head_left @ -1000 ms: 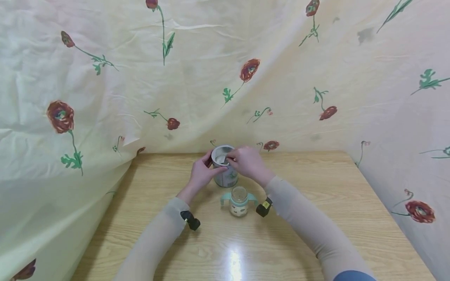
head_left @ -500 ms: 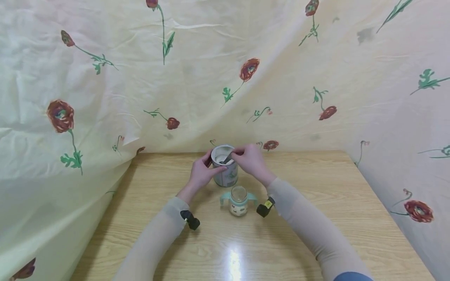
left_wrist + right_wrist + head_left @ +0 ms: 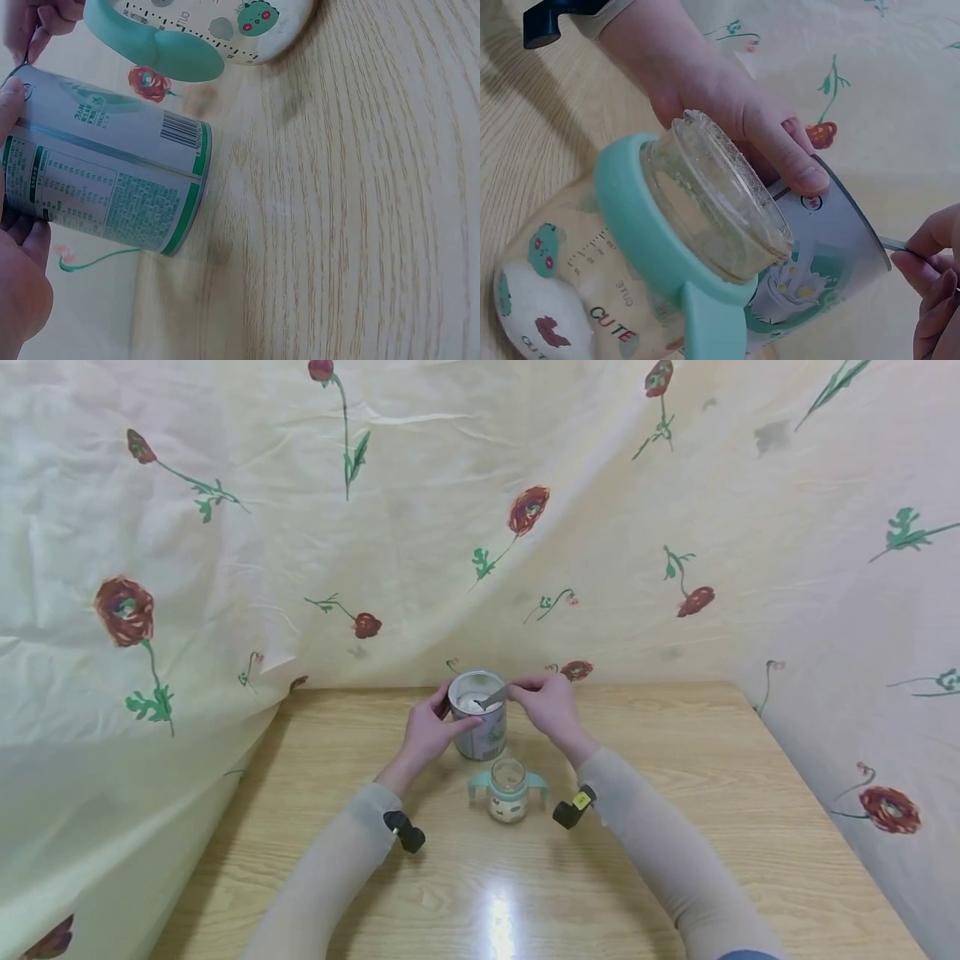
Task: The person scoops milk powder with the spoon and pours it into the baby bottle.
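A person in pale sleeves (image 3: 652, 835) grips an open can (image 3: 480, 739) with the left hand (image 3: 429, 731), thumb on the near side just below the rim, while the right hand (image 3: 553, 706) pinches the handle of a grey spoon (image 3: 497, 695) slanting down into the can's mouth. White contents (image 3: 470, 699) show inside; whether the spoon carries any is too small to tell. The can stands upright close to the far edge of the wooden worktop (image 3: 675, 777), slightly nearer its far left corner than its far right. Just in front of it, toward the near edge, a lidless baby bottle (image 3: 507, 793) with two teal handles stands upright, white material (image 3: 540, 300) at its bottom. Red-flowered cloth (image 3: 435, 552) hangs beyond the far edge.
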`<state>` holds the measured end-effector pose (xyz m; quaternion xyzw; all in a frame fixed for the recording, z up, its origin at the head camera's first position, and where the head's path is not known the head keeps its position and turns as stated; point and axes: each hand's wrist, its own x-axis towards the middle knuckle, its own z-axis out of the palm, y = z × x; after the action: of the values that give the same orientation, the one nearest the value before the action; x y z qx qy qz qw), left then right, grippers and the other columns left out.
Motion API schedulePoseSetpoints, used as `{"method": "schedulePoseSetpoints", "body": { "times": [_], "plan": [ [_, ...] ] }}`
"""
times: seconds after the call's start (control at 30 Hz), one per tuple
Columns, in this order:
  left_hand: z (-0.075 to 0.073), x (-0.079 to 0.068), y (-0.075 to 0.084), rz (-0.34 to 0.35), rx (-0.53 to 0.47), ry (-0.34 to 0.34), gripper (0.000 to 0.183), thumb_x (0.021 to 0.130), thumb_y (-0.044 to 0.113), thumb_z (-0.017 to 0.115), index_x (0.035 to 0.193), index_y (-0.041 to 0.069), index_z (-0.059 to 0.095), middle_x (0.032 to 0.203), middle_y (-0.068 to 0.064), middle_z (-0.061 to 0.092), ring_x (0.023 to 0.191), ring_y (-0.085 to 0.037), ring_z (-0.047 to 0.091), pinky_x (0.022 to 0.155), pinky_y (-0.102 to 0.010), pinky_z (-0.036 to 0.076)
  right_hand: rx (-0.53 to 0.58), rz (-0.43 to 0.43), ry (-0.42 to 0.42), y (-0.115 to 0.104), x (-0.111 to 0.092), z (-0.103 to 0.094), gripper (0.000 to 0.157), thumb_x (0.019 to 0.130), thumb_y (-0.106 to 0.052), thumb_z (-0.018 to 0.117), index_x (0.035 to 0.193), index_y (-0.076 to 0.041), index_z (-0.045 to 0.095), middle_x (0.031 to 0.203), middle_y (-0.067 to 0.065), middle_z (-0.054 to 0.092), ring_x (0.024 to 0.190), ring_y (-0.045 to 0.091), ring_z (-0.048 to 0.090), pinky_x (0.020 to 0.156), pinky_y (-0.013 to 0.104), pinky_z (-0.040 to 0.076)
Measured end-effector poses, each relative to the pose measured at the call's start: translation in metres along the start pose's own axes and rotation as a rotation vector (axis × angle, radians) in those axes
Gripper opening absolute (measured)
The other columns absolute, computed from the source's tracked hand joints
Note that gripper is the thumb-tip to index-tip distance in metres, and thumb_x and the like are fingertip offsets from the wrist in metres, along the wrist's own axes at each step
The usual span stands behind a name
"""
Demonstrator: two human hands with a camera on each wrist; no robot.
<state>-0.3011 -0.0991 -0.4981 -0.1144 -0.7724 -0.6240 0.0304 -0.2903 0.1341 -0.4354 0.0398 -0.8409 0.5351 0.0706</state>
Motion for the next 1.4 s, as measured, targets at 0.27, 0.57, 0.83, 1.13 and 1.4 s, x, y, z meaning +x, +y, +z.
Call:
{"method": "schedulePoseSetpoints", "body": {
  "times": [0.27,0.57,0.83,1.13,1.4],
  "plan": [
    [0.002,0.000,0.000,-0.002,0.004,0.013,0.097,0.083,0.027,0.096,0.160,-0.001,0.044,0.163,-0.019,0.046,0.150,-0.030,0.046,0.120,-0.037,0.044,0.119,0.024,0.043,0.013,-0.005,-0.004,0.025,0.100,-0.023,0.076,0.115,-0.004,0.082,0.105,0.010,0.081,0.100,0.026,0.071,0.078,0.034,0.055],
    [0.002,0.001,-0.002,-0.011,0.004,0.023,0.097,0.082,0.026,0.097,0.160,0.000,0.045,0.163,-0.019,0.046,0.149,-0.029,0.047,0.119,-0.034,0.045,0.279,0.052,0.137,0.028,-0.009,-0.003,0.027,0.103,-0.022,0.075,0.120,-0.001,0.079,0.110,0.011,0.080,0.103,0.022,0.071,0.088,0.028,0.057],
    [0.001,0.001,-0.003,0.000,0.013,0.014,0.099,0.082,0.029,0.097,0.160,-0.001,0.044,0.163,-0.020,0.045,0.149,-0.030,0.047,0.119,-0.035,0.045,0.389,0.031,0.187,0.038,-0.008,0.001,0.030,0.103,-0.021,0.076,0.122,0.002,0.077,0.113,0.015,0.079,0.100,0.015,0.074,0.089,0.023,0.061],
    [0.001,0.002,-0.003,-0.001,0.003,0.015,0.098,0.082,0.028,0.097,0.160,0.000,0.045,0.163,-0.020,0.045,0.149,-0.030,0.047,0.119,-0.034,0.044,0.377,-0.041,0.227,0.043,-0.007,0.006,0.025,0.102,-0.015,0.076,0.118,0.004,0.079,0.112,0.019,0.079,0.095,0.011,0.074,0.083,0.019,0.061],
    [0.001,0.002,-0.003,0.004,0.012,0.013,0.098,0.082,0.027,0.096,0.160,-0.001,0.044,0.163,-0.020,0.045,0.149,-0.030,0.047,0.118,-0.033,0.045,0.385,0.015,0.224,0.026,-0.016,0.001,0.026,0.103,-0.013,0.074,0.121,0.005,0.077,0.118,0.021,0.077,0.097,0.009,0.073,0.087,0.020,0.061]
  ]
}}
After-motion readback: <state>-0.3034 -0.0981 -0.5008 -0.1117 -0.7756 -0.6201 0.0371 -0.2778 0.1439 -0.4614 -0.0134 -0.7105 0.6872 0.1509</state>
